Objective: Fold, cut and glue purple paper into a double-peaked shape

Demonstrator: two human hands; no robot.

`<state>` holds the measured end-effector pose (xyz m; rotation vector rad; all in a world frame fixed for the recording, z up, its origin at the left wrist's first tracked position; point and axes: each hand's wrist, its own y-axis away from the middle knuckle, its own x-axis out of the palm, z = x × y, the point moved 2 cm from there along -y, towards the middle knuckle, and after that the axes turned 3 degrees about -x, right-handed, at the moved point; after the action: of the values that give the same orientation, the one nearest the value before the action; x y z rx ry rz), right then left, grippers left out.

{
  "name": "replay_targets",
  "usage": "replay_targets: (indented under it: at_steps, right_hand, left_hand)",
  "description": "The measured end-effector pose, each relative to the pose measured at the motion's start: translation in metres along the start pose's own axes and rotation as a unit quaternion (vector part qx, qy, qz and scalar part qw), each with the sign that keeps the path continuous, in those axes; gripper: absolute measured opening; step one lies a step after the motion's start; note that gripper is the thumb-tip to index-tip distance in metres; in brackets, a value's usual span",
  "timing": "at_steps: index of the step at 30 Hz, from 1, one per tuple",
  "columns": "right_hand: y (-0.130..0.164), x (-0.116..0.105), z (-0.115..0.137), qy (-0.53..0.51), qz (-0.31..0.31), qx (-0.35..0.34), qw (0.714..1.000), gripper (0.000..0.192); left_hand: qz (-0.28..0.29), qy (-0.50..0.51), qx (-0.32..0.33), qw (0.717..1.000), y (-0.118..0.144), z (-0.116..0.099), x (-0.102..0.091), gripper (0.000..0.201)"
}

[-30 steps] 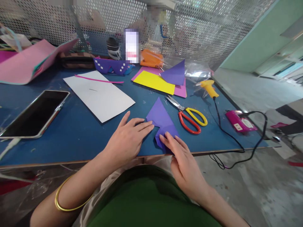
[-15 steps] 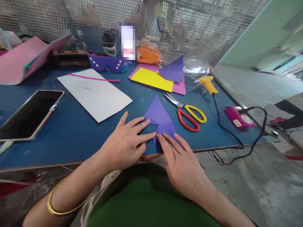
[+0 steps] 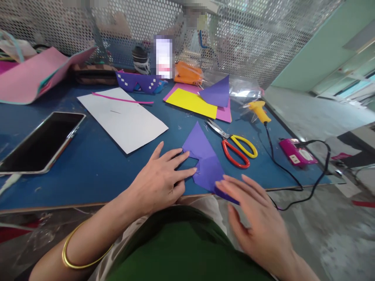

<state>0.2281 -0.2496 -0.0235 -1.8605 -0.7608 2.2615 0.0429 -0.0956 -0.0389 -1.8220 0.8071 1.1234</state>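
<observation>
A piece of purple paper (image 3: 205, 158), pointed at its far end and with a notch on its left side, lies near the table's front edge. My left hand (image 3: 164, 171) rests on the table with fingers spread, its fingertips touching the paper beside the notch. Over the paper's near right end is my right hand (image 3: 254, 210), slightly blurred, fingers stretched out and thumb apart. Whether its fingertips touch the paper I cannot tell. Scissors (image 3: 231, 144) with one red and one yellow handle lie just right of the paper.
White paper (image 3: 125, 125) bearing a pink strip lies left of centre, beside a phone (image 3: 43, 140). Farther back are purple paper glasses (image 3: 137, 82), a yellow sheet (image 3: 190, 103) and a purple offcut (image 3: 216, 91). A yellow glue gun (image 3: 259, 111) is wired to a magenta socket box (image 3: 297, 151).
My right hand has moved off the notch, right and toward me, and its fingers have opened out. My left hand stays on the paper. The view has shifted slightly.
</observation>
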Motion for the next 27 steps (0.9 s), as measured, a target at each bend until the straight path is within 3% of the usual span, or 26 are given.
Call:
replay_targets:
  at_steps: [4, 6, 10, 14, 19, 23, 27]
  right_hand:
    - [0.006, -0.021, -0.024, -0.013, -0.158, 0.162, 0.974, 0.026]
    - [0.001, -0.018, -0.034, -0.042, -0.176, 0.19, 0.965, 0.01]
    - [-0.02, -0.001, -0.045, -0.102, -0.135, 0.141, 0.976, 0.004]
    - [-0.05, 0.012, -0.047, -0.142, -0.089, 0.043, 0.985, 0.016]
    - [-0.079, 0.029, -0.047, -0.019, 0.009, -0.115, 0.993, 0.032]
    - [-0.088, 0.046, -0.046, 0.032, 0.074, -0.148, 0.986, 0.039]
    - [-0.091, 0.052, -0.045, 0.032, 0.099, -0.147, 0.984, 0.038]
  left_hand:
    - [-0.002, 0.009, 0.0, 1.0, 0.001, 0.001, 0.001, 0.042]
    - [-0.004, 0.011, -0.004, 1.0, 0.002, 0.001, 0.002, 0.042]
    - [-0.004, 0.01, -0.001, 1.0, 0.002, 0.001, 0.002, 0.042]
    - [-0.003, 0.011, 0.001, 1.0, 0.003, 0.001, 0.002, 0.042]
    - [-0.007, 0.016, -0.007, 1.0, 0.003, 0.001, 0.001, 0.043]
    - [-0.011, 0.014, -0.004, 1.0, 0.002, 0.0, 0.0, 0.042]
    - [-0.015, 0.006, -0.005, 1.0, 0.002, -0.001, 0.001, 0.041]
